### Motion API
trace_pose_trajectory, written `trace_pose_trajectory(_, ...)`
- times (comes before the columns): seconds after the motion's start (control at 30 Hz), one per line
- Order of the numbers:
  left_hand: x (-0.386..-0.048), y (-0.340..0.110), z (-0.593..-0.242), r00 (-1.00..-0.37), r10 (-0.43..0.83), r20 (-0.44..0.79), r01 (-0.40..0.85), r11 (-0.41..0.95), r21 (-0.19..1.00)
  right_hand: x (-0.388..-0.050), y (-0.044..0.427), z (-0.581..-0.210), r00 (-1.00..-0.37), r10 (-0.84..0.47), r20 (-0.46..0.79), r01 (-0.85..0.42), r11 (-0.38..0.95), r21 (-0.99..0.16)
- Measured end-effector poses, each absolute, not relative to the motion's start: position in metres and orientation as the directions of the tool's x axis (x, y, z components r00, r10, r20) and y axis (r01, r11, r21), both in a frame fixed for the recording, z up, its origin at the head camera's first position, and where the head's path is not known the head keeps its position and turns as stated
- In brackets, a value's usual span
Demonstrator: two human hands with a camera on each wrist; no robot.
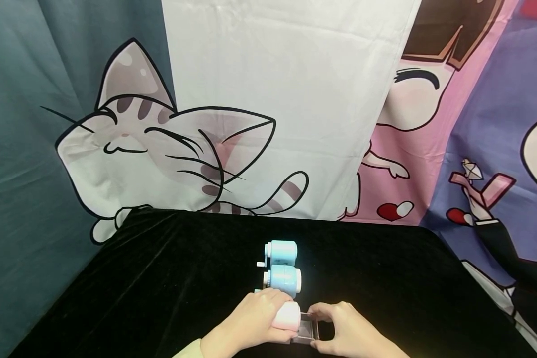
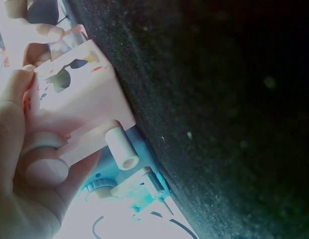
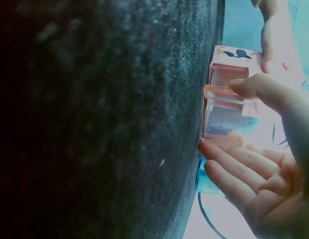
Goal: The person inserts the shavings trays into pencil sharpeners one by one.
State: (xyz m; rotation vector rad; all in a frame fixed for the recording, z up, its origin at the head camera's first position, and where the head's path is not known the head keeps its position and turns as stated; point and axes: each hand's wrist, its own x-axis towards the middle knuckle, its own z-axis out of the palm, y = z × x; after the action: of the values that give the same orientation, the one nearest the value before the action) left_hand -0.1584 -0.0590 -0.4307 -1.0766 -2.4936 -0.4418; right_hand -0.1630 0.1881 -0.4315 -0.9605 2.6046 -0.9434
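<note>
A pink crank pencil sharpener (image 1: 287, 316) stands on the black cloth, gripped by my left hand (image 1: 250, 318) around its upper body. Its crank handle (image 2: 122, 149) sticks out on the left side, seen in the left wrist view. From the sharpener's right end a clear shavings drawer (image 3: 227, 117) projects partway. My right hand (image 1: 345, 328) pinches that drawer, thumb at one side and fingers at the other. In the right wrist view no shavings can be made out inside it.
Behind the pink sharpener, a blue crank sharpener (image 1: 284, 278) and another light blue one (image 1: 283, 252) stand in a row. Black cloth (image 1: 161, 298) covers the table. A printed curtain with a cartoon cat (image 1: 130, 129) hangs along the back.
</note>
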Motion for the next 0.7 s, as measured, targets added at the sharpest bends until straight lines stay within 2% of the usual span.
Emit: trace_pose_trajectory(0.7,-0.159,-0.06,-0.431,-0.621,0.629,0.468,0.76,0.63,0.16,-0.168,0.171,-0.434,-0.737,-0.671,0.083,-0.573,0.555,-0.603)
